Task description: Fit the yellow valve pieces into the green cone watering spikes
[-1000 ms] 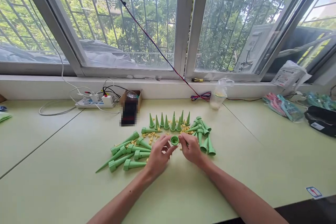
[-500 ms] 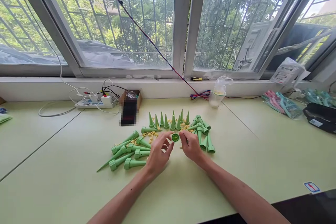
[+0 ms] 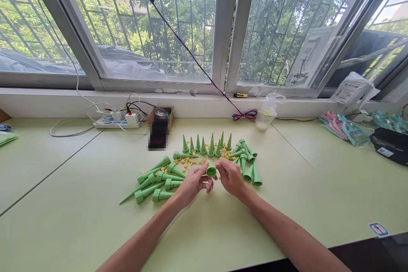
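My left hand [image 3: 194, 183] is closed on a green plastic watering spike [image 3: 211, 172], its round hollow end facing me. Close against the right side of that spike is my right hand [image 3: 230, 175], thumb and fingertips pinched together; whatever is between them is too small to make out. Beyond both hands stands a row of upright green spikes [image 3: 211, 148]. Small yellow plastic pieces [image 3: 185, 162] are strewn around their bases. Several capped spikes [image 3: 145, 194] lie in a pile left of my left hand, and more spikes [image 3: 247, 173] with open ends lie beyond my right hand.
Along the back stand a power strip [image 3: 117, 123] with cables, a small cardboard box [image 3: 170, 118] with a blurred dark object before it, and a plastic cup [image 3: 265, 120] with a bag. Bagged items [image 3: 346, 129] and a black case [image 3: 390, 146] are at the right.
The held spike has tipped so more of its open end and side show. My left fingers have shifted beneath it. My right hand stays pinched beside it. The camera view has moved slightly.
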Available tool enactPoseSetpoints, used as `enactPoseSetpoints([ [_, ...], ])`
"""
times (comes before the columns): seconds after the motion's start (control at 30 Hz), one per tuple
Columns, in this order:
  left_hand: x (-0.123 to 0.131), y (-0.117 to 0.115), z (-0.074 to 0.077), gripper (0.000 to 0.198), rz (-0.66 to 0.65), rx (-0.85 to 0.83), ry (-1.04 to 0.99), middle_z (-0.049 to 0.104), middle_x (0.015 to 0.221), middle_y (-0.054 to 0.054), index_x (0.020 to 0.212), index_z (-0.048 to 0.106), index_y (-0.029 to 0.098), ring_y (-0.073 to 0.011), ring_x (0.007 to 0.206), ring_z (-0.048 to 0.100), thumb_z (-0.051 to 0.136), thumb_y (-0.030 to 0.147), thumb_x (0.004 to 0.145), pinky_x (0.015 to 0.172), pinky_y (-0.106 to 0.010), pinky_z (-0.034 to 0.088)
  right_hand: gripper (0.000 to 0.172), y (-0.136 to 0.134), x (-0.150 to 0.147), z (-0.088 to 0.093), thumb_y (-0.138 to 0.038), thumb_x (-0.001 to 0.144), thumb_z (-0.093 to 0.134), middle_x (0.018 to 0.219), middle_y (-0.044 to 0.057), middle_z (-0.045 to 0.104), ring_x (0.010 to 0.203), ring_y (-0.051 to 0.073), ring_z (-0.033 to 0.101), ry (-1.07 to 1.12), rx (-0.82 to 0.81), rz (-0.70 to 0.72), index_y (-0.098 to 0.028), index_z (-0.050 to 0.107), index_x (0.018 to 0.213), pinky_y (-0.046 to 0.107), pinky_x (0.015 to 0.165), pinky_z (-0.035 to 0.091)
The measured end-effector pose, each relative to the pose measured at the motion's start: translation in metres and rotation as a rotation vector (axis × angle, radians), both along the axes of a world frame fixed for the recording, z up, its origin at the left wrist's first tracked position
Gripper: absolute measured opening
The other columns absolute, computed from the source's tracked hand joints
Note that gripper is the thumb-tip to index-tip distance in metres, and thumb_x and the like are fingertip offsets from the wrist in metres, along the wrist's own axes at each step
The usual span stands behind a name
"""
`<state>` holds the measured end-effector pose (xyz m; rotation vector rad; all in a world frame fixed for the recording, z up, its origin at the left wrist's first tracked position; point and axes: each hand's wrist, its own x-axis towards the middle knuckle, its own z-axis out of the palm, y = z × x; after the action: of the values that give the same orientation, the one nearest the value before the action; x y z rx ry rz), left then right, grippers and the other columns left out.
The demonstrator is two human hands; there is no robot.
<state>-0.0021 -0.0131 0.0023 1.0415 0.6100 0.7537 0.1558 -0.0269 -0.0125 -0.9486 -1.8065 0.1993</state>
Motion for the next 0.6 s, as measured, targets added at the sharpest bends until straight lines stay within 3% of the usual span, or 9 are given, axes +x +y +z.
enactPoseSetpoints([
  [0.27, -0.0026, -0.0005, 0.0000, 0.036, 0.012, 0.170, 0.063, 0.049, 0.067, 0.000, 0.080, 0.059, 0.011, -0.0106, 0.054, 0.056, 0.057, 0.046, 0.087, 0.047, -0.023, 0.046, 0.032, 0.0030, 0.0016, -0.0035, -0.022, 0.097, 0.039, 0.058, -0.003, 0.039, 0.052, 0.011, 0.037, 0.015, -0.024, -0.035, -0.021, 0.036, 0.065, 0.024, 0.053, 0.029],
  [0.6, -0.0016, -0.0045, 0.0004, 0.030, 0.082, 0.465, 0.223, 0.056, 0.078, -0.002, 0.098, 0.059, 0.015, -0.0131, 0.058, 0.060, 0.062, 0.041, 0.083, 0.045, -0.025, 0.053, 0.033, 0.0026, 0.0038, -0.0049, -0.023, 0.097, 0.040, 0.056, -0.004, 0.038, 0.051, 0.010, 0.035, -0.004, -0.080, -0.048, -0.020, 0.037, 0.064, 0.023, 0.052, 0.028],
])
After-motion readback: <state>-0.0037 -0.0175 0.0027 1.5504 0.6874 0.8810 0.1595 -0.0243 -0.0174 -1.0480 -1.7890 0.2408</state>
